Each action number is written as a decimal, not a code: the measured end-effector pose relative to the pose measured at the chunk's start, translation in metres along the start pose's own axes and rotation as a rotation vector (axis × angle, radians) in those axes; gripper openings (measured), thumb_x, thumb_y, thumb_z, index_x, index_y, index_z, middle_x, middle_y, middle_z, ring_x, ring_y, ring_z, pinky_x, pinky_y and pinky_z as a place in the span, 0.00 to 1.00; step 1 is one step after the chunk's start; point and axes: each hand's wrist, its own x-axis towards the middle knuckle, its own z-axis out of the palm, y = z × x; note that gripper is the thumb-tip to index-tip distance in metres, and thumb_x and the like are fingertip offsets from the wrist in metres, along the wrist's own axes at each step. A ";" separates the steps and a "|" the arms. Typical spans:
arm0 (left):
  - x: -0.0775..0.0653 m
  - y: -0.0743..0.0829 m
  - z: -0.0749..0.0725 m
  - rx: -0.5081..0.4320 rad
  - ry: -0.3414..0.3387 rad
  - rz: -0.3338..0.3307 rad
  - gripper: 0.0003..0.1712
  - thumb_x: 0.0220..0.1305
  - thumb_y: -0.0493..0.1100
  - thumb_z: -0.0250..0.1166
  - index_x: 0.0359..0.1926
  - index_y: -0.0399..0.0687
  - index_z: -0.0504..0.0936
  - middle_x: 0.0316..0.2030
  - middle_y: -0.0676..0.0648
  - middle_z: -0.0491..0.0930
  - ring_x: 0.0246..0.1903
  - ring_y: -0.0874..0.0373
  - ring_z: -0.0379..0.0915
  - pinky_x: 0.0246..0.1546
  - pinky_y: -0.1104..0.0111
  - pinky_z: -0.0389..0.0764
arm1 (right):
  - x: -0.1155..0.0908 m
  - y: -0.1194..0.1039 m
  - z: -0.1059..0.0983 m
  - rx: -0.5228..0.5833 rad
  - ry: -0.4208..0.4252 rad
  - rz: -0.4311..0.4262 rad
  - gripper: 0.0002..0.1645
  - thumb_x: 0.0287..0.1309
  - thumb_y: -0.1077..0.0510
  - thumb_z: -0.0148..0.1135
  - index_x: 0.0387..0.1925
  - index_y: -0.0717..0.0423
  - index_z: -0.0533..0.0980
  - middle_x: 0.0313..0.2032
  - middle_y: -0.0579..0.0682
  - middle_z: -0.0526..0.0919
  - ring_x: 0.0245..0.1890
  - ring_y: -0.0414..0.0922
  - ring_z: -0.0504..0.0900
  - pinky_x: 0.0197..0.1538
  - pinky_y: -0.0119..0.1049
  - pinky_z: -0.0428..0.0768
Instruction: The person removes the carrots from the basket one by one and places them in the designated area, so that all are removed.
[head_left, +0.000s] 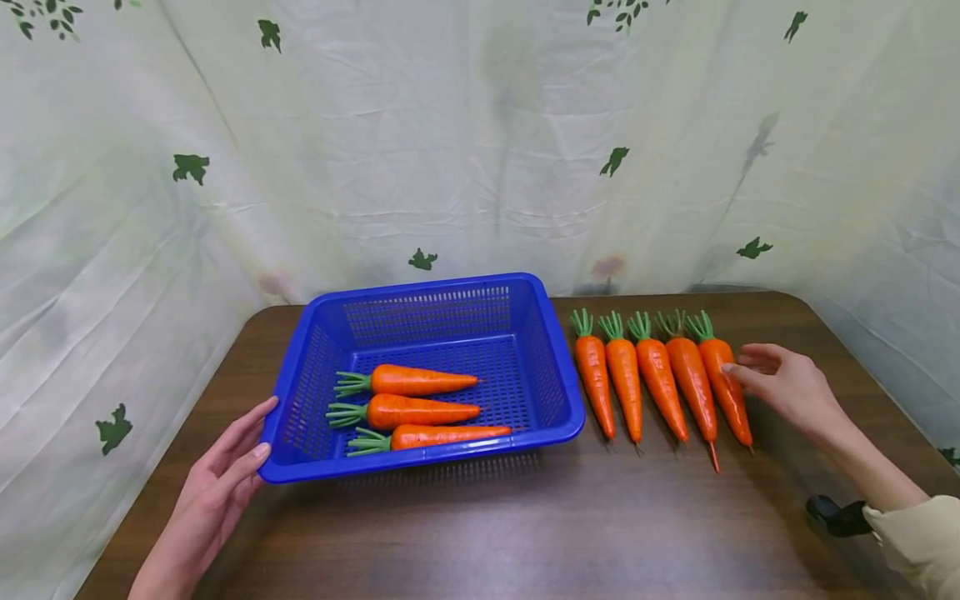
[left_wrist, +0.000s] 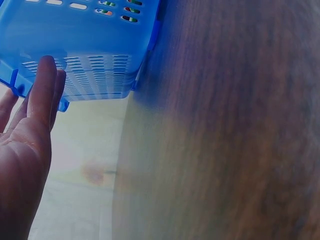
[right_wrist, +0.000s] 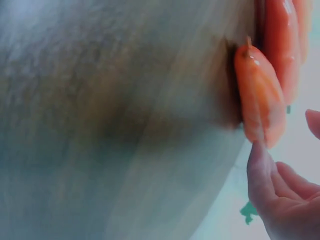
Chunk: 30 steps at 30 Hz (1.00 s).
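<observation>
My right grip (head_left: 791, 387) loosely parted, fingertip at end carrot (head_left: 731, 404); probably light, stiff, slick (glossy skin); I'd pinch thick shoulder; left grip (head_left: 213, 493) straight-fingered against basket (head_left: 420, 457).

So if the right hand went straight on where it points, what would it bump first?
Probably the rightmost carrot. The right hand may already touch it; the depth is hard to tell.
</observation>
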 end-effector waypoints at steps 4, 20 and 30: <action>0.000 0.000 0.000 -0.005 -0.011 0.021 0.30 0.77 0.36 0.46 0.77 0.52 0.55 0.68 0.52 0.59 0.58 0.63 0.73 0.49 0.68 0.79 | -0.004 -0.004 -0.003 -0.008 0.065 -0.058 0.39 0.66 0.42 0.61 0.63 0.68 0.67 0.54 0.69 0.78 0.50 0.63 0.79 0.35 0.23 0.75; -0.001 0.001 0.001 0.009 0.003 0.009 0.30 0.77 0.37 0.48 0.76 0.53 0.56 0.68 0.51 0.59 0.57 0.64 0.73 0.49 0.67 0.79 | -0.013 -0.049 0.011 0.089 0.117 -0.282 0.31 0.62 0.53 0.67 0.65 0.55 0.70 0.54 0.57 0.79 0.45 0.31 0.78 0.42 0.16 0.74; -0.001 0.001 0.001 0.021 0.016 -0.015 0.30 0.77 0.39 0.49 0.76 0.54 0.56 0.69 0.50 0.58 0.56 0.64 0.74 0.49 0.67 0.80 | -0.013 -0.079 0.025 0.081 0.055 -0.436 0.32 0.60 0.58 0.69 0.65 0.48 0.71 0.55 0.51 0.79 0.46 0.46 0.82 0.44 0.25 0.77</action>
